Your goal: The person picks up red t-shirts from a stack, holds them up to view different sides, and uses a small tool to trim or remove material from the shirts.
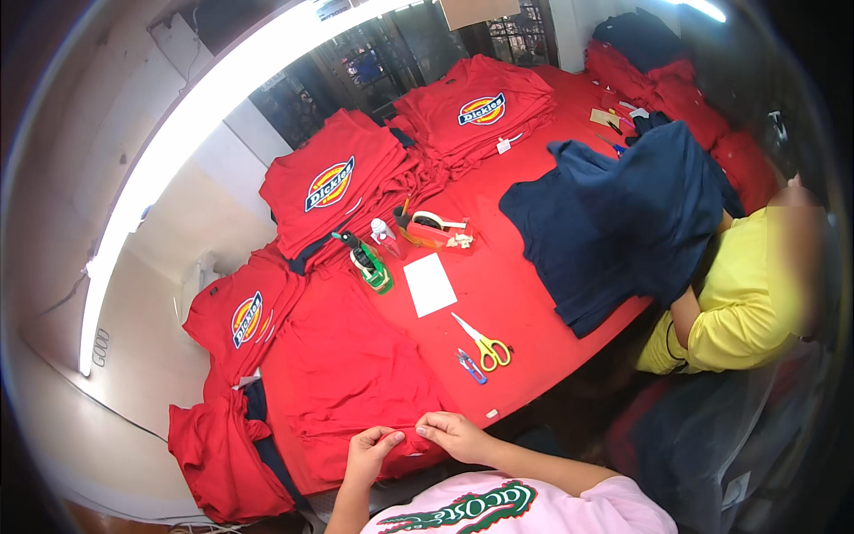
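Fingers of the left hand (366, 454) and right hand (457, 437) look closed, seemingly pinching the near edge of the red garment (356, 369) spread beyond them. I'd say that edge is being worked; next calls for a light, even pinch.

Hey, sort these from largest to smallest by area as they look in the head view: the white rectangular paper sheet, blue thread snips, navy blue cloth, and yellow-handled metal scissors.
1. Navy blue cloth
2. White rectangular paper sheet
3. Yellow-handled metal scissors
4. Blue thread snips
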`<state>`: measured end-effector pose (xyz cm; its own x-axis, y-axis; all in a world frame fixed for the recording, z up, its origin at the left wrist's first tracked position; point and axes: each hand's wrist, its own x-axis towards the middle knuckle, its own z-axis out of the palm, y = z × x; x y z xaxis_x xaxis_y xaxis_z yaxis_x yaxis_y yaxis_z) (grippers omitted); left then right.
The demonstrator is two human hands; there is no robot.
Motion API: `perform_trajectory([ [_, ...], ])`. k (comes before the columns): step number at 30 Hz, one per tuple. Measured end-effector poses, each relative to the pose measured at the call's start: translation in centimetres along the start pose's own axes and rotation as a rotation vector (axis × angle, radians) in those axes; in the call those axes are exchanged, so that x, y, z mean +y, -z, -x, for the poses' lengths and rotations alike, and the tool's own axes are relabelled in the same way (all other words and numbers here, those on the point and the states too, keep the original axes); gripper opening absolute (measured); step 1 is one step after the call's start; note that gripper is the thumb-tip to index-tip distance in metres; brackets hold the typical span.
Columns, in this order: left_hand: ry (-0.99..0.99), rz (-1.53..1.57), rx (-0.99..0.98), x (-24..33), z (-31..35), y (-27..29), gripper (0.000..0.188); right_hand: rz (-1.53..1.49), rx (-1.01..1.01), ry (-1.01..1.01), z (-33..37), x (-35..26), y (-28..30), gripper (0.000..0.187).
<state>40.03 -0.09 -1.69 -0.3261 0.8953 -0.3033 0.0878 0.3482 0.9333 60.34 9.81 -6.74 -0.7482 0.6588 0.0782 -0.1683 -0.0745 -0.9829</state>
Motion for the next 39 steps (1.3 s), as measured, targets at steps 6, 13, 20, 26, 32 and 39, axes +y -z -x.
perform_trajectory([
  [6,-0.022,-0.326,0.082,2.4,0.0,-2.4,0.018,0.082,-0.12,0.1,-1.0,4.2,3.0,0.027],
  [13,0.003,-0.744,0.21,2.7,-1.4,-6.5,0.026,0.188,-0.359,0.076,-5.6,7.1,7.5,0.029],
  [20,0.187,-0.734,0.289,2.7,-1.0,-10.0,0.027,0.114,-0.524,0.048,-3.5,8.9,7.6,0.025],
  [26,0.227,-0.543,0.334,1.8,-1.6,-9.4,0.024,0.037,-0.452,0.093,-5.1,8.7,9.7,0.026],
  [32,0.204,-0.201,0.356,1.6,-2.8,-9.3,0.019,0.039,-0.386,0.11,-6.4,8.1,10.4,0.027],
  [39,0.173,-0.026,0.335,-0.6,-1.3,-5.1,0.028,-0.035,-0.435,0.149,-6.9,7.1,6.5,0.028],
])
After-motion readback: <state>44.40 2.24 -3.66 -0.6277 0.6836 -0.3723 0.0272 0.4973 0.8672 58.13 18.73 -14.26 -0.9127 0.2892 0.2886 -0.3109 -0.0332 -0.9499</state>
